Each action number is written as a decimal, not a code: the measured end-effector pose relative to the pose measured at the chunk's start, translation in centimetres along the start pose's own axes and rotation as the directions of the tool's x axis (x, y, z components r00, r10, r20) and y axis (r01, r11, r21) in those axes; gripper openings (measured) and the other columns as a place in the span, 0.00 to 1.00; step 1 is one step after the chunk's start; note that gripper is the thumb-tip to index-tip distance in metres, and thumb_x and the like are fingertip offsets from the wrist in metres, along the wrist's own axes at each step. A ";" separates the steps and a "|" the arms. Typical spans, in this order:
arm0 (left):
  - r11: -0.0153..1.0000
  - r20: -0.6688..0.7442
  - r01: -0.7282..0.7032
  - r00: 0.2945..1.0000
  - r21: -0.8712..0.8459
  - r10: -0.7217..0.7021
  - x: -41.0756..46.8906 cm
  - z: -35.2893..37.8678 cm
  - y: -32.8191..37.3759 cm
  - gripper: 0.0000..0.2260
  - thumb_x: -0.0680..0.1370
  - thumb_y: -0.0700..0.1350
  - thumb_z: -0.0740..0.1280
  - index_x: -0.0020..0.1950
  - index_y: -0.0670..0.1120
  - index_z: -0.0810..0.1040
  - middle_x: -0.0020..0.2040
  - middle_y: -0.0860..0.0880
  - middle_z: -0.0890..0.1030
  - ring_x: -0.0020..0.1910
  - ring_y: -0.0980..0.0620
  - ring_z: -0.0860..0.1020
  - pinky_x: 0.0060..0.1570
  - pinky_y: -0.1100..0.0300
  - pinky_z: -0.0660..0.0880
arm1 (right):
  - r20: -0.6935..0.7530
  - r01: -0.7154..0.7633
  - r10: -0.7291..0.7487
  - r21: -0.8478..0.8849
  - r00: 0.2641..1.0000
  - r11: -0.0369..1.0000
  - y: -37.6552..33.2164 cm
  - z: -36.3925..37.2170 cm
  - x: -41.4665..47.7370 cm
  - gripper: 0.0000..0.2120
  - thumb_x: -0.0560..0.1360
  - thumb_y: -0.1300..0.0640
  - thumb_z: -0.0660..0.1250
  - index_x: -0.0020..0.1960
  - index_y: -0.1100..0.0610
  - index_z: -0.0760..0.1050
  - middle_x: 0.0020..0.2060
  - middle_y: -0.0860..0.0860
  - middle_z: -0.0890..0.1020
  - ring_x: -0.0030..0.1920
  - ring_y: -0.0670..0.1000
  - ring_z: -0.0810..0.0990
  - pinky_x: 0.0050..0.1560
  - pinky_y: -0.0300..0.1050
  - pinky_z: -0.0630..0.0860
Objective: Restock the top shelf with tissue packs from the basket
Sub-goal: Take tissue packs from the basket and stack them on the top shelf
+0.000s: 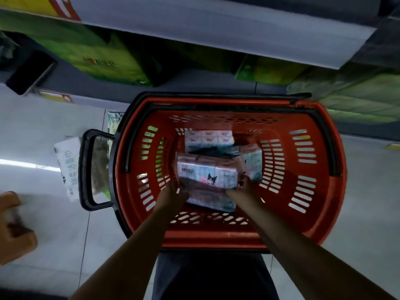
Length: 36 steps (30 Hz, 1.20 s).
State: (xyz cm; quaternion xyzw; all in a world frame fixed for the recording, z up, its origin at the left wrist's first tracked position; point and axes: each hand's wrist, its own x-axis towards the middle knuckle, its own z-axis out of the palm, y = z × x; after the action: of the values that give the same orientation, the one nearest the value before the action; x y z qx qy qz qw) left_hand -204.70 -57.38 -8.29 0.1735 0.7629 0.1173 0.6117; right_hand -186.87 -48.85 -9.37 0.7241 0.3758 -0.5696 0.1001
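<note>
A red shopping basket (pixel 303 213) with a black rim stands on the floor in front of me. Several tissue packs lie inside it. The pink and blue tissue pack (pixel 206 175) with a cartoon figure sits uppermost near me. My left hand (pixel 173 194) grips its left end and my right hand (pixel 243 186) grips its right end. Another pack (pixel 208 138) lies behind it, one (pixel 252 162) leans at the right, and one (pixel 211 201) lies underneath. The white shelf edge (pixel 216 35) runs across the top of the view.
Green tissue boxes (pixel 104 61) fill the lower shelf behind the basket, with more green packs (pixel 357 98) at the right. A dark phone (pixel 30 72) lies on the shelf at left. A white pack (pixel 67 167) lies on the floor by the basket's handle (pixel 86 169).
</note>
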 end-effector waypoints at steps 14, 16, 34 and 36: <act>0.993 0.168 -0.072 0.984 0.097 0.055 2.5 -1.2 1.3 0.30 0.71 0.27 0.69 0.71 0.37 0.62 0.65 0.42 0.73 0.59 0.51 0.74 0.40 0.73 0.74 | 0.118 0.092 -0.106 0.119 0.987 0.989 0.8 -0.7 0.0 0.25 0.67 0.64 0.75 0.59 0.54 0.68 0.61 0.57 0.78 0.60 0.58 0.78 0.60 0.62 0.74; 1.000 0.187 -0.031 0.982 -0.002 0.031 2.3 -1.3 2.1 0.24 0.72 0.26 0.66 0.66 0.37 0.66 0.55 0.46 0.76 0.49 0.58 0.74 0.37 0.73 0.75 | 0.143 0.117 -0.132 0.108 0.981 0.987 1.3 -0.8 0.2 0.22 0.66 0.60 0.76 0.50 0.46 0.68 0.58 0.55 0.80 0.58 0.58 0.79 0.58 0.62 0.75; 0.884 0.138 -0.027 0.985 -0.467 0.102 -4.0 -3.0 3.1 0.17 0.70 0.37 0.70 0.57 0.46 0.76 0.57 0.46 0.82 0.53 0.49 0.82 0.52 0.57 0.80 | 0.295 0.068 -0.180 0.352 0.938 0.933 -0.1 -8.0 -6.4 0.28 0.62 0.51 0.74 0.61 0.55 0.76 0.55 0.50 0.83 0.55 0.53 0.81 0.64 0.57 0.71; 0.876 0.066 -0.059 0.992 -0.478 0.103 -5.0 -3.4 3.7 0.23 0.66 0.42 0.72 0.61 0.44 0.75 0.57 0.44 0.81 0.54 0.47 0.81 0.55 0.50 0.78 | 0.309 0.071 -0.203 0.390 0.929 0.918 -0.2 -9.0 -6.7 0.24 0.62 0.54 0.74 0.58 0.57 0.77 0.52 0.51 0.84 0.53 0.54 0.83 0.65 0.59 0.70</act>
State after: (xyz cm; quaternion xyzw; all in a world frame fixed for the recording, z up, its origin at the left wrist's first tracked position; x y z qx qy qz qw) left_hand -206.58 -55.95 -1.59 0.0553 0.6747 0.3183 0.6636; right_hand -180.69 -46.45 -0.30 0.5907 0.2880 -0.7535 -0.0157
